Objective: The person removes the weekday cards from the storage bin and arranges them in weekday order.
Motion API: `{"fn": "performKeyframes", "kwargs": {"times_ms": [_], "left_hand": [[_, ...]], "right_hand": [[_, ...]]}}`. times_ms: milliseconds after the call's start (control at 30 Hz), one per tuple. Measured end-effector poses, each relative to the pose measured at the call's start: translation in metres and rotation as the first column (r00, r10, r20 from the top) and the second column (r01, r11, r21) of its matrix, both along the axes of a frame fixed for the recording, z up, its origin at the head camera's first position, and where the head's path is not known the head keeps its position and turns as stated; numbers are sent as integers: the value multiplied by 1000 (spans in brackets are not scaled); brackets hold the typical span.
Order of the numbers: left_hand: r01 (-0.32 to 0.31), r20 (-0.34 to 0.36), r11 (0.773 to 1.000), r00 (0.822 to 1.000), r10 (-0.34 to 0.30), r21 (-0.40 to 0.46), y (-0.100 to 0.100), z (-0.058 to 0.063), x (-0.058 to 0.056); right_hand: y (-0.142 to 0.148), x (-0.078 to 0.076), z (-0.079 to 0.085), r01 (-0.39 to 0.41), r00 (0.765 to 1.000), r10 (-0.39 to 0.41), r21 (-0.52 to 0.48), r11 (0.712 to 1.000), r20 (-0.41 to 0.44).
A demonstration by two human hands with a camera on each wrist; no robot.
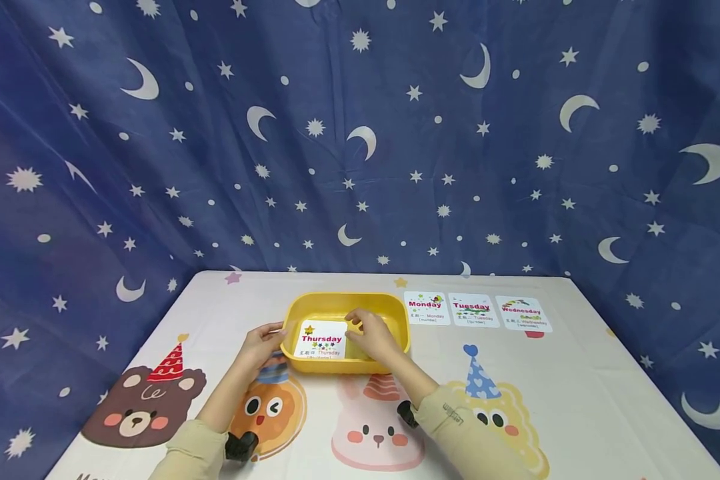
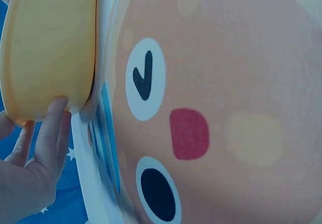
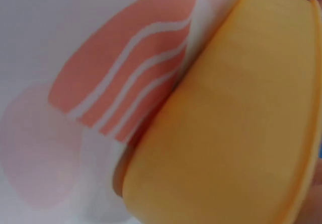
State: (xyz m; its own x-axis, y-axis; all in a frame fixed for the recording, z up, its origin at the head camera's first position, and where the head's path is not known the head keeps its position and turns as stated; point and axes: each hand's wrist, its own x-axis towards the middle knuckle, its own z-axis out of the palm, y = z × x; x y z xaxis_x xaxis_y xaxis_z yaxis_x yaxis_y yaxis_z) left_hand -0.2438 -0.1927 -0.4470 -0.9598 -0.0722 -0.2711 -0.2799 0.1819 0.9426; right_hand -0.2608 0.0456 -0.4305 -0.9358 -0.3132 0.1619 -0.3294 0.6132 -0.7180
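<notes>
In the head view, your left hand is at the left end of the yellow plastic tray, its fingertips meeting the rim. Your right hand reaches inside over the tray's near wall, thumb and forefinger bent at the right edge of the Thursday card; you cannot tell from here whether they pinch it. That card lies face up in the tray, between your two hands, its lower edge hidden by the near wall. Beyond your right hand and to its right, the Monday card, Tuesday card and Wednesday card sit in a row on the printed tablecloth. A brown bear print lies to the left of your left forearm, and a pink rabbit print lies nearer you than your right hand.

In the left wrist view, your left fingers are spread and fairly straight against the tray's outer end, not clenched. The winking face print fills the cloth to the right of them.

In the right wrist view, the tray's outer wall hides most of your right hand, so its grip cannot be read there. The rabbit's striped hat print shows beside the tray.
</notes>
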Motion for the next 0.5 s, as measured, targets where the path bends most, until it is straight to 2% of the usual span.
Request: {"fn": "performKeyframes", "kwargs": {"times_ms": [300,500], "left_hand": [[5,-6,1000,1000,-5,29,1,-2,0],[2,-7,1000,1000,-2,29,-1,-2,0]], "right_hand": [[-12,-6,-12,39,997,-40,12,999,61],[-17,-11,-14,46,993,-51,54,997,105]]}}
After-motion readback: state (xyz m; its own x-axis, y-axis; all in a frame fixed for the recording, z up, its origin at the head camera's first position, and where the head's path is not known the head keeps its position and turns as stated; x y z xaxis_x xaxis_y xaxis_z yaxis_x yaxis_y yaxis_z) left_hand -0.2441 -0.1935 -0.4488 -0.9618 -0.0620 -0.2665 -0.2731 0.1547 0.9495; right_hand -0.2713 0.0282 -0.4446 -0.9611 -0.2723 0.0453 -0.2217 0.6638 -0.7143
